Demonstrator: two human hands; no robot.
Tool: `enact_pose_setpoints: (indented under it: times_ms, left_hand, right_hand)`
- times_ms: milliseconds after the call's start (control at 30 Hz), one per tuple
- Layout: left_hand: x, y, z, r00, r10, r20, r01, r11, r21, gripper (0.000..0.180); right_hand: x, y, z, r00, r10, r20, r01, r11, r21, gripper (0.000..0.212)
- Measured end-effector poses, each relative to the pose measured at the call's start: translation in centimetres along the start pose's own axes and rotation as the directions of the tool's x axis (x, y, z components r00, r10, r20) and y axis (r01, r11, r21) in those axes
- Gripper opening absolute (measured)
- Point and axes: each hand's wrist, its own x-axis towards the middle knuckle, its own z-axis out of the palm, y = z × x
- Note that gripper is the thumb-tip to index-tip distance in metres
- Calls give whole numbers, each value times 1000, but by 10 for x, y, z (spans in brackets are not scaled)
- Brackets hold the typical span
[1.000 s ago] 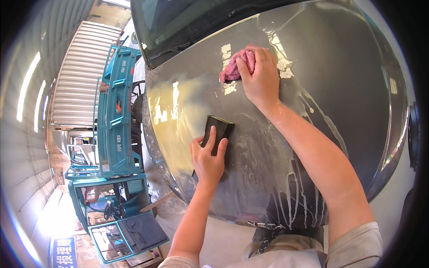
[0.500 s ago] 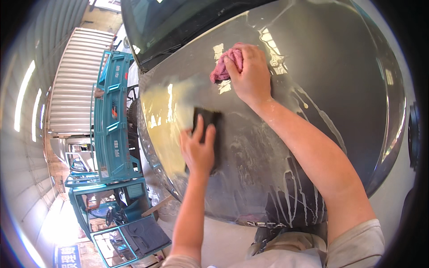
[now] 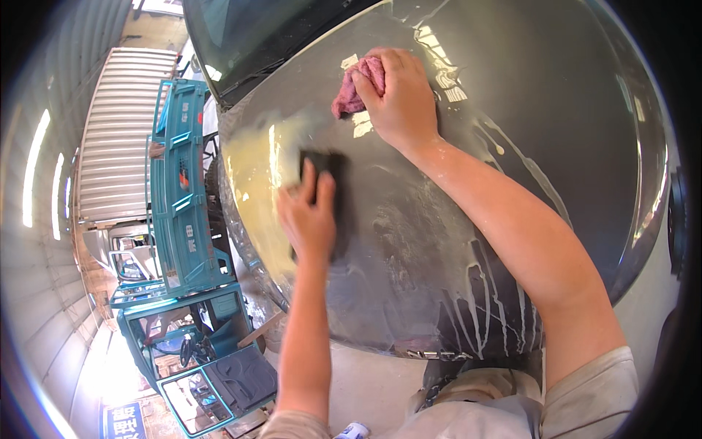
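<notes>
A dark car hood (image 3: 541,102), wet and streaked with milky runs, spreads out under both hands. On its left part is a yellowish patch (image 3: 252,164) with blurred edges. There my left hand (image 3: 306,223) presses a black sanding block (image 3: 336,167) against the surface, fingers over its top; motion smears the block's outline. Farther up and to the right, my right hand (image 3: 406,99) grips a crumpled pink cloth (image 3: 358,84), which rests on the hood. Milky residue (image 3: 409,249) lies between my two arms.
The windshield (image 3: 248,44) borders the hood at the far left. Beyond the car's left side stands a teal cargo vehicle (image 3: 186,190) with an open cab. The hood's near edge runs just in front of my body.
The sanding block and my left hand have moved a little up and left over the yellowish patch. My right hand with the cloth appears slightly higher and farther left, as the whole view has shifted.
</notes>
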Motion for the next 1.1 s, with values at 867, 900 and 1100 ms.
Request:
enact_pose_setpoints:
  times_ms: [867, 900, 1100]
  left_hand:
    - [115, -35, 11, 1000, -29, -4, 29, 999, 44, 55]
    - [141, -52, 10, 997, -16, -73, 22, 996, 89, 57]
    - [39, -12, 6, 1000, -13, 25, 14, 998, -58, 51]
  right_hand:
    - [-2, -7, 5, 999, -27, 45, 28, 999, -34, 32]
    - [0, -17, 10, 998, -42, 43, 43, 999, -9, 32]
    - [-1, -1, 2, 999, -44, 5, 44, 999, -19, 30]
